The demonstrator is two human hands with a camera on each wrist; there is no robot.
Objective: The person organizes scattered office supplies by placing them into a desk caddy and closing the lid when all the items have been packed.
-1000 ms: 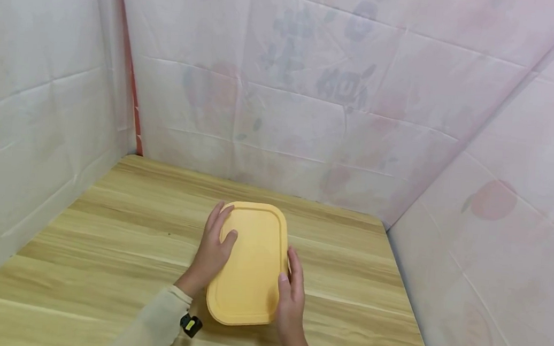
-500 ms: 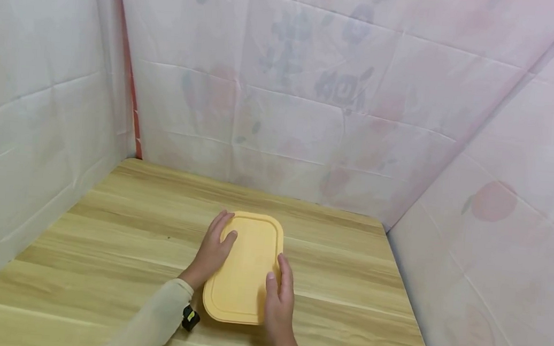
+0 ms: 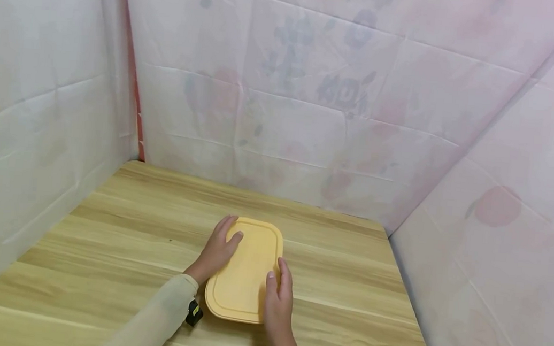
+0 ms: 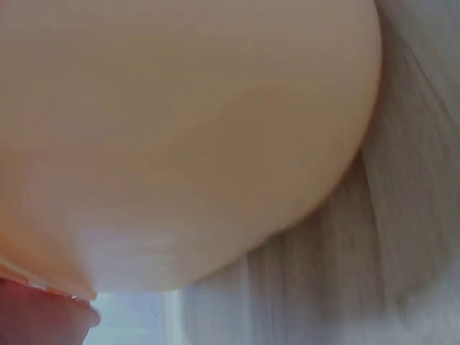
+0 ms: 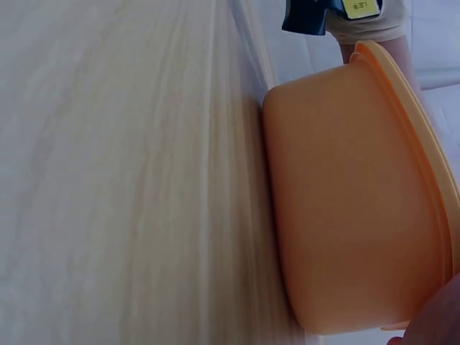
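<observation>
A yellow plastic food container (image 3: 246,270) with its lid on is at the middle of the table. My left hand (image 3: 218,250) holds its far left side, thumb over the lid's edge and fingers along the wall. On the right long side, my right hand (image 3: 279,304) grips it with the thumb at the lid's rim. The container's rounded wall (image 4: 187,129) fills most of the left wrist view, with a fingertip (image 4: 43,316) at the lower left corner. In the right wrist view, the container's base lies right at the tabletop, and the lid's rim (image 5: 425,136) overhangs the wall. Its inside is hidden.
The wood-grain table (image 3: 123,226) extends around the container. Pale printed sheets (image 3: 300,121) form walls behind and at both sides. A small black device (image 3: 194,313) with a yellow label is worn at my left wrist.
The container has come down toward the tabletop, its far end now lower in the head view. My right hand has shifted slightly left with it; both hands keep their hold.
</observation>
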